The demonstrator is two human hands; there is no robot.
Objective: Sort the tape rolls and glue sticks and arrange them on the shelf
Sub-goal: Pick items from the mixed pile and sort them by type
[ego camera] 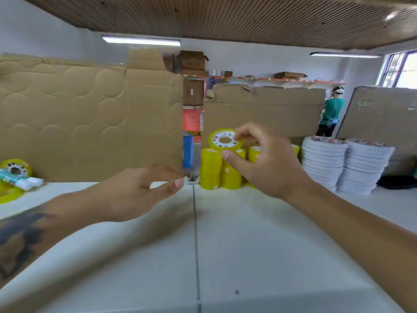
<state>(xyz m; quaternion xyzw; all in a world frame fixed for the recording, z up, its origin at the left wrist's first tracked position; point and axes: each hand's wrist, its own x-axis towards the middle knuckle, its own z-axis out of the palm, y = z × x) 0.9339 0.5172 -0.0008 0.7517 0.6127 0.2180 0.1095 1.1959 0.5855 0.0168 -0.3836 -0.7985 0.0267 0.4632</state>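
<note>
Right now the right hand [266,163] pinches a yellow tape roll [225,140] between thumb and fingertips, holding it tilted just above the yellow stacks [222,170] at the far middle of the white table [248,245]. Roll: translucent yellow-green tape, white core face with small coloured marks round a central hole. Thumb sits at its near lower edge, fingers on its far right rim.

Yellow stacks: several columns of the same rolls, standing side by side on the table against a cardboard sheet [266,114]. The right hand hides part of them.

Left hand [135,190]: held over the table to the left of the stacks, fingers loosely curled, holding nothing, blurred. Dark tattoo on the forearm.

Far left on the table: two more yellow rolls [13,177], one upright and one flat, with a glue stick pack [22,180] in white and teal lying across them. Blurred, details unclear.

Right of the yellow stacks: two tall stacks of white rolls [343,163], thin and flat, printing on top.

Large cardboard panel [90,118] stands along the far left edge of the table. A blue object [187,152] shows in the gap between the cardboard pieces. Far right, a person in a green shirt [331,111] stands facing away.
</note>
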